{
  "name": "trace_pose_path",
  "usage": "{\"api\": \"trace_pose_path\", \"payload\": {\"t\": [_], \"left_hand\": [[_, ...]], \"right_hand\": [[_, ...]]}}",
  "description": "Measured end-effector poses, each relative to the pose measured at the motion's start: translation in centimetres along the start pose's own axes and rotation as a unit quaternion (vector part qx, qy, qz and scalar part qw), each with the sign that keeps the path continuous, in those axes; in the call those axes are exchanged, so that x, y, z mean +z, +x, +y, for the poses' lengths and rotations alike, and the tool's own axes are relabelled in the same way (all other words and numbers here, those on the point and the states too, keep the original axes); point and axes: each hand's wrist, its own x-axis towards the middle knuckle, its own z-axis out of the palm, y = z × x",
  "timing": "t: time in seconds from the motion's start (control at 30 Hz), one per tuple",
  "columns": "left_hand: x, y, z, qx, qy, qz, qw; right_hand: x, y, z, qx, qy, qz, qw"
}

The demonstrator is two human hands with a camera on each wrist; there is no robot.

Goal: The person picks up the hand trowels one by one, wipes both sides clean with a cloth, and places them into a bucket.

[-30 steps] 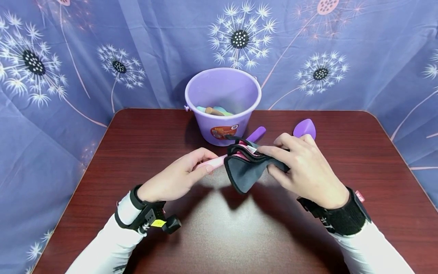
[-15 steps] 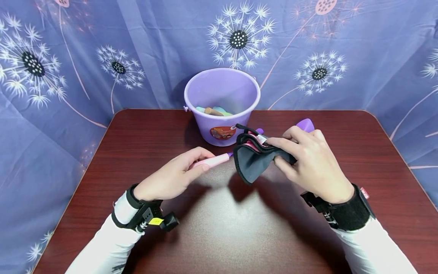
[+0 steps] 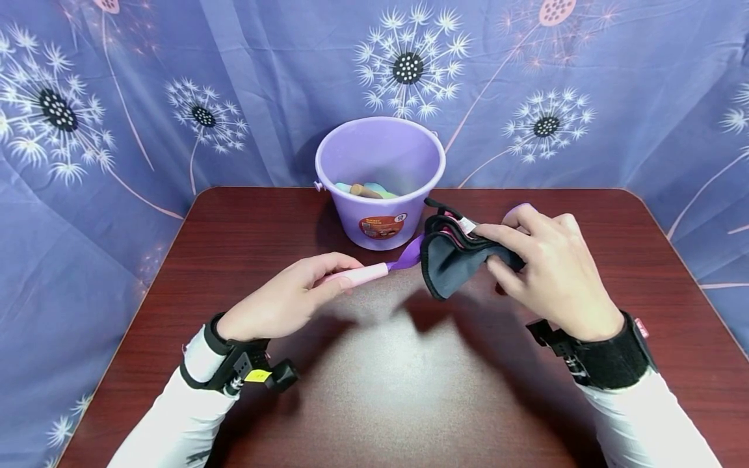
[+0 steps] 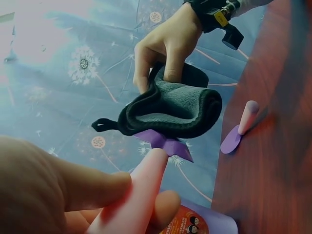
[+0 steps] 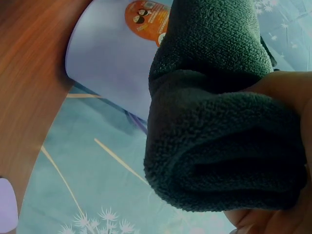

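Observation:
My left hand (image 3: 287, 296) grips the pale pink handle of a toy shovel (image 3: 357, 276). Its purple blade (image 3: 409, 253) points right, and the far end passes behind a grey cloth (image 3: 450, 263). That cloth is folded, with black edging, a hanging loop and a white tag. Fingers and thumb of my right hand (image 3: 538, 273) pinch it above the table. In the left wrist view, the cloth (image 4: 170, 109) overlaps the blade (image 4: 165, 144). The right wrist view is largely filled by the cloth's fuzzy rolled layers (image 5: 219, 141).
A purple bucket (image 3: 351, 224) stands at the table's back, several coloured pieces and a brown cylinder (image 3: 364, 191) inside. Another purple-bladed tool with a pink handle (image 4: 239, 129) lies on the table (image 3: 246, 227), mostly hidden behind my right hand in the head view. A patterned curtain (image 3: 281, 78) hangs behind.
My right hand has drawn the cloth to the right along the shovel, so more of the purple blade shows. My left hand has shifted slightly left, still holding the handle.

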Motion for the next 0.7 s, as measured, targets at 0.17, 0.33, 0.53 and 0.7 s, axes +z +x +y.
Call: {"api": "trace_pose_path", "payload": {"t": [0.17,0.33,0.53,0.7], "left_hand": [[-0.22,-0.05,0.09,-0.004,-0.017,-0.008,0.9998],[-0.39,-0.03,0.11,-0.013,-0.037,-0.018,0.9991],[-0.73,-0.15,0.05,-0.022,-0.066,-0.028,0.9972],[-0.89,-0.23,-0.03,-0.025,-0.100,-0.038,0.9939]], "right_hand": [[0.01,0.02,-0.05,0.004,0.001,0.027,0.9996],[-0.09,-0.01,-0.02,0.001,-0.011,0.026,0.9996],[-0.37,-0.10,0.03,-0.006,-0.031,0.008,0.9995],[-0.39,0.02,-0.10,-0.006,-0.028,0.019,0.9994]]}}
